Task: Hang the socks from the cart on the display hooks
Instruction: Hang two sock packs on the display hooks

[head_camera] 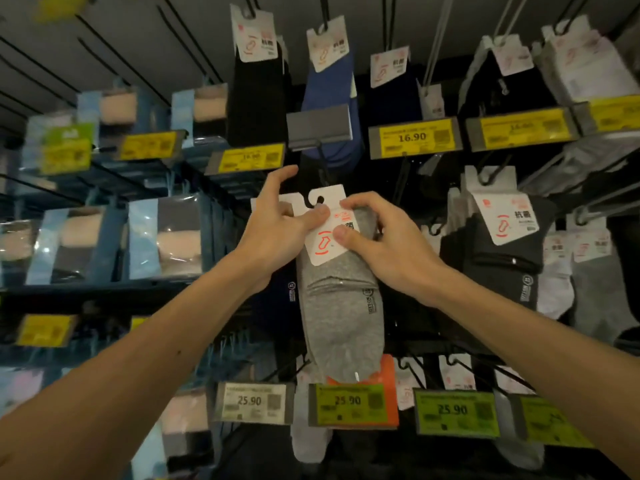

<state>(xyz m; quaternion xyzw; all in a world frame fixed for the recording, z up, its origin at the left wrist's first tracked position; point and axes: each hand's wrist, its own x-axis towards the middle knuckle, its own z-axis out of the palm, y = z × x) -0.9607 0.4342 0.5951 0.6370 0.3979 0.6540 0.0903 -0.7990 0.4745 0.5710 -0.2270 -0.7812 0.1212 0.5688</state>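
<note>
Both the left hand and the right hand are pinching the card on the grey socks, ideally holding its hole square to the hook.

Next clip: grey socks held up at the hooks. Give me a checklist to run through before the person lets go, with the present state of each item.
1. Left hand grips the card header: ok, thumb pressed on its front.
2. Right hand holds the grey socks: ok, thumb on the card, fingers curled over the top.
3. Display hook passes through the card's cutout: cannot tell; the rod reaches the cutout, but whether it is threaded is unclear.
4. Card hangs straight: not ok, it is tilted.
5. Label holder above shows a price: not ok, its face is blank grey.
</note>
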